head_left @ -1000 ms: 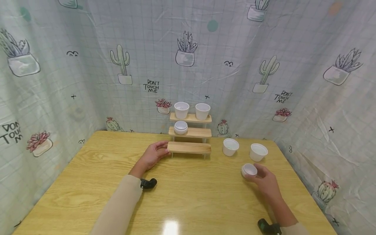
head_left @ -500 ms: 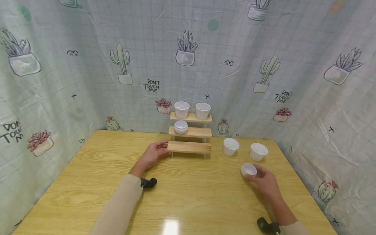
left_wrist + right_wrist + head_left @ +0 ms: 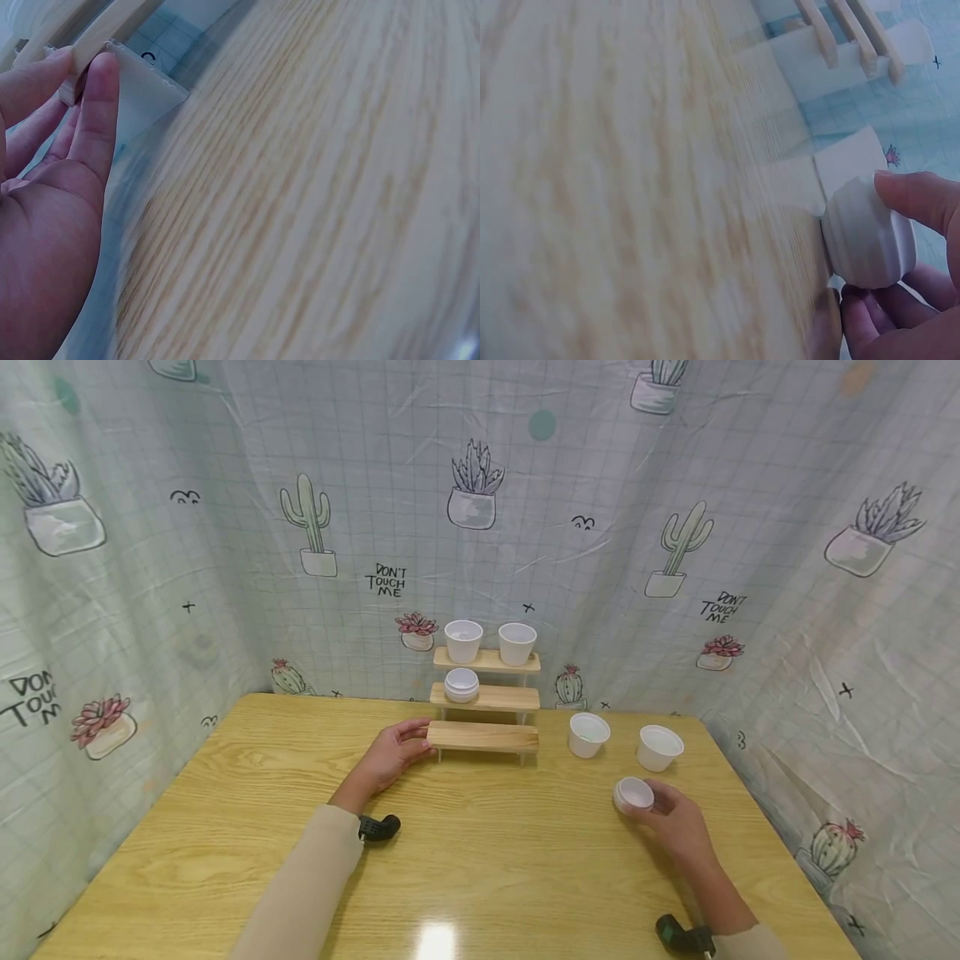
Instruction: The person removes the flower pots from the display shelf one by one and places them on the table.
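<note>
On the table stands a three-step wooden display stand [image 3: 483, 737] with clear supports. My left hand [image 3: 388, 757] pinches the left end of its lowest shelf; in the left wrist view the thumb and fingertips close around the wooden board [image 3: 101, 34]. At the right, my right hand [image 3: 684, 833] grips a small, low white pot [image 3: 633, 793] between thumb and fingers. The right wrist view shows this rounded pot [image 3: 862, 232] upright at the table surface; whether it touches the table I cannot tell.
Two taller white pots [image 3: 463, 643] stand on the top shelf, and a low white pot [image 3: 461, 686] on the left of the middle shelf. Two more white pots, one left [image 3: 588, 735] and one right [image 3: 660, 748], stand beyond my right hand. A cactus-print curtain [image 3: 480, 560] surrounds the table.
The small pot and my right hand have shifted very slightly left. My left hand and the stand have stayed in place.
</note>
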Available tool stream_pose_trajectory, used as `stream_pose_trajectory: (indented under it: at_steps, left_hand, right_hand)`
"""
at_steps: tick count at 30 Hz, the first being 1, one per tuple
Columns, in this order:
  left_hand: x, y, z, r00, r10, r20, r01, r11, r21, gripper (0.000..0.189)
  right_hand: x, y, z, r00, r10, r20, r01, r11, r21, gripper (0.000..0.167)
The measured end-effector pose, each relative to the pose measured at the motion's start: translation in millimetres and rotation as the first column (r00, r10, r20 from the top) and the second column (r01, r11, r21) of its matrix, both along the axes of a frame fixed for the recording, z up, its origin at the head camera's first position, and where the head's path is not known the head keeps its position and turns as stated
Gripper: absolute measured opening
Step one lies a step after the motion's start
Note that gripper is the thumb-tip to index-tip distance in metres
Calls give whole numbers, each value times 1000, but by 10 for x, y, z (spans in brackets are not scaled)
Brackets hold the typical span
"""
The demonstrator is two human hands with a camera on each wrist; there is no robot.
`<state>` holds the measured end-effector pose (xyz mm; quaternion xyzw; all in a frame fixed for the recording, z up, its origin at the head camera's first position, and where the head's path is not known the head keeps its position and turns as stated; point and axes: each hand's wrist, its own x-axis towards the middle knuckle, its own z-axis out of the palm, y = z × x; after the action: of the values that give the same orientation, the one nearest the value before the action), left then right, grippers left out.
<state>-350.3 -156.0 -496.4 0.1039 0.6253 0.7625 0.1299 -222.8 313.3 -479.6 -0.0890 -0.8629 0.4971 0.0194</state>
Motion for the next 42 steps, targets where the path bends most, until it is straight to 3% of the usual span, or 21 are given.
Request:
stream_pose_trajectory:
  at_steps: [24,33,42]
  left_hand:
    - [-24,-8,-35,1000,-2,12,2,1000,3,59]
    - [-10,-8,-22,1000,3,7,-3,1000,4,58]
    - [-14,-10,-27,1000,-1,4,1,1000,11,58]
  right_hand:
    - [-57,-187,-13,997,72,-27,-73,997,-38,77]
    - [-95,-276,26,995,68,-78,-77,990,-121,70]
    - [-174,-379,14,981,116,-154,-138,980,-141,67]
